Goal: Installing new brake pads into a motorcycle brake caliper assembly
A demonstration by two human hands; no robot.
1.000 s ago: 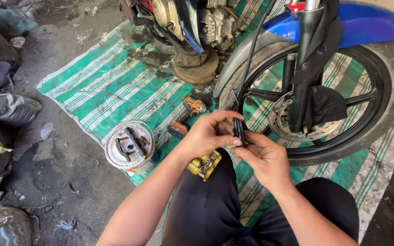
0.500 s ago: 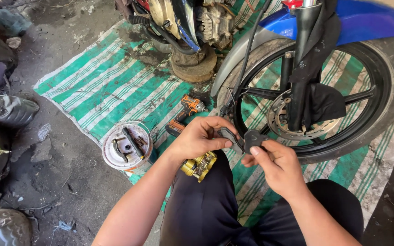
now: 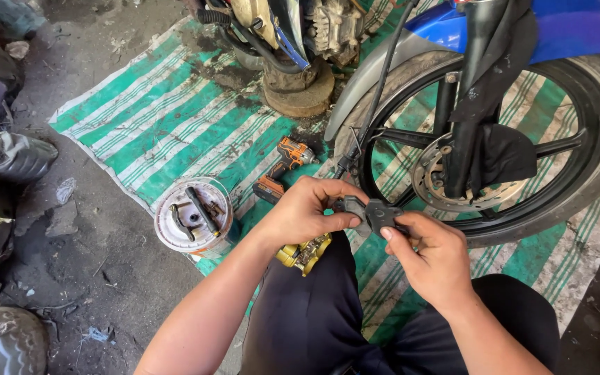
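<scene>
Hands on one dark metal part, beside front wheel

Two hands, one small dark metal part shared between them. Left hand curled nearly closed, thumb and fingers pinching the part's left end. Right hand half closed, thumb and forefinger gripping the part's right end from below. Part sits directly between both hands, above the person's knees, which are in dark trousers.

One yellow metal piece just under the left wrist, touching or nearly touching the trouser leg. One orange and black power driver lying just beyond the left hand. One round white tub to the left of the left hand, a little apart, with two or three dark tools inside; exact count unclear. One motorcycle front wheel with one brake disc just beyond the right hand. One green and white striped mat under all of it
</scene>
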